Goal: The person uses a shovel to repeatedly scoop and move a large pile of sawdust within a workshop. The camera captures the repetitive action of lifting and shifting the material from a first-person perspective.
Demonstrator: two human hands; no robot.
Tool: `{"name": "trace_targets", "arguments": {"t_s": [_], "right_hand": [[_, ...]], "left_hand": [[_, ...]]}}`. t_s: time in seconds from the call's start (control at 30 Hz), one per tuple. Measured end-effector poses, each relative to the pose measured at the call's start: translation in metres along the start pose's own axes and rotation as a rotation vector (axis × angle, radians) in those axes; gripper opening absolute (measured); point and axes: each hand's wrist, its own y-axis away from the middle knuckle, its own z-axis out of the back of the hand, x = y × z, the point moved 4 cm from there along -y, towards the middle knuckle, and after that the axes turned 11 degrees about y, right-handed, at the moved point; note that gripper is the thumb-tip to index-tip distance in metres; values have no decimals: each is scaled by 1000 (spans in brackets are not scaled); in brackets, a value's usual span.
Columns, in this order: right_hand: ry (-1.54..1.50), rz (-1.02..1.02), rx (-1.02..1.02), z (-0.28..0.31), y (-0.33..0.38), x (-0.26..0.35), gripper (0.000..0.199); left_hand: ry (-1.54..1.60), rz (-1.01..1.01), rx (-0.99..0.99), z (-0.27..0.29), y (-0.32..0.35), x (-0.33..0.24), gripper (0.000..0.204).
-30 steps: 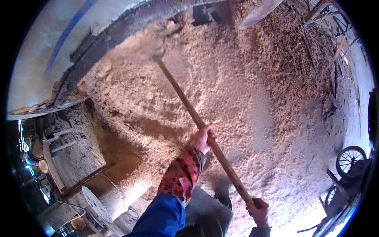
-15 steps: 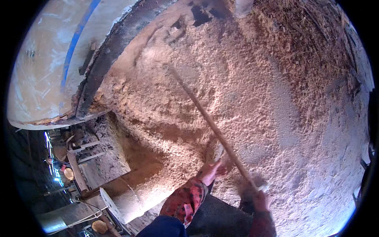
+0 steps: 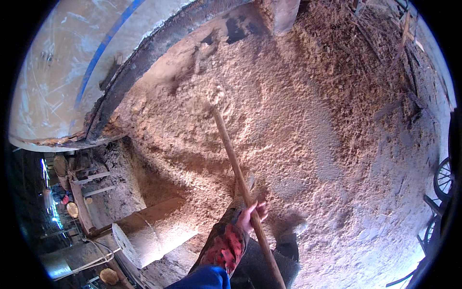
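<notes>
A long wooden tool handle [image 3: 232,156] slants from the lower edge up into a wide heap of sawdust [image 3: 269,125]. Its working end is hidden beneath a loose clump of sawdust [image 3: 211,94]. My left hand [image 3: 251,216], in a red patterned sleeve, wraps its fingers round the handle partway along. The handle runs on below that hand and leaves the picture at the bottom. My right hand is out of view.
A large pale curved panel with a blue stripe [image 3: 98,55] overhangs the upper left. Lower left lies a pipe with a round flange [image 3: 126,245]. My shoe [image 3: 294,226] stands on the sawdust. Sticks [image 3: 409,72] and a spoked wheel [image 3: 443,178] lie at the right.
My left hand, loosely beside the handle before, is now closed round it. The handle has swung left and steeper, its far end under sawdust. My right hand has dropped out of view.
</notes>
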Motion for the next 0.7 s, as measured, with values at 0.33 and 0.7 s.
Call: {"name": "trace_targets", "arguments": {"t_s": [0.33, 0.7], "right_hand": [[-275, -118, 50, -14, 24, 29, 23], [-691, 8, 47, 29, -98, 170, 26]], "left_hand": [[34, 280, -101, 12, 103, 30, 17], [-555, -289, -347, -97, -4, -184, 18]]}}
